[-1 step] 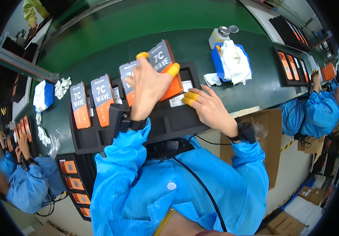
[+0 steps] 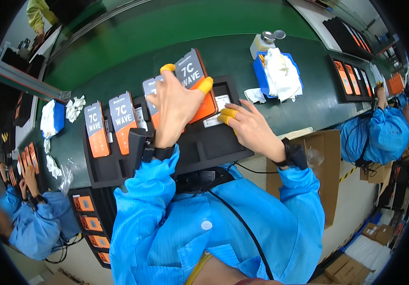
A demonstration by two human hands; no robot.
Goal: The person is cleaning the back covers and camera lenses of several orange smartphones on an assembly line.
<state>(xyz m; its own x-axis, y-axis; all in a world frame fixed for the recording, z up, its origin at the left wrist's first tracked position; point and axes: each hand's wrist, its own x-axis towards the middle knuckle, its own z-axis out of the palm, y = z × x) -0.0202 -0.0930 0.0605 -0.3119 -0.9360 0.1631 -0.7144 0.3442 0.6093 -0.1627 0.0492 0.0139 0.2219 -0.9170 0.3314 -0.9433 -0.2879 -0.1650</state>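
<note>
My left hand (image 2: 178,107), with yellow finger cots on the thumb and a finger, grips a grey-and-orange phone (image 2: 191,70) at its edges. This phone is tilted over the right part of a black slotted tray (image 2: 221,145). My right hand (image 2: 256,133), also wearing yellow finger cots, has its fingers spread, with the tips at a white label (image 2: 211,120) beside the phone's lower edge. Partly behind my left hand stands another phone (image 2: 150,87). Two more phones, a left one (image 2: 96,129) and a middle one (image 2: 123,124), lean in the tray's left slots.
A blue bin of white cloths (image 2: 263,78) and a bottle with a metal lid (image 2: 261,44) stand to the right. At left are another blue bin (image 2: 59,116) and crumpled cloths (image 2: 75,104). A cardboard box (image 2: 328,175) is below the table edge. Co-workers in blue sit on both sides.
The phone in my left hand has shifted very slightly to the left. Otherwise both hands and the tray look the same.
</note>
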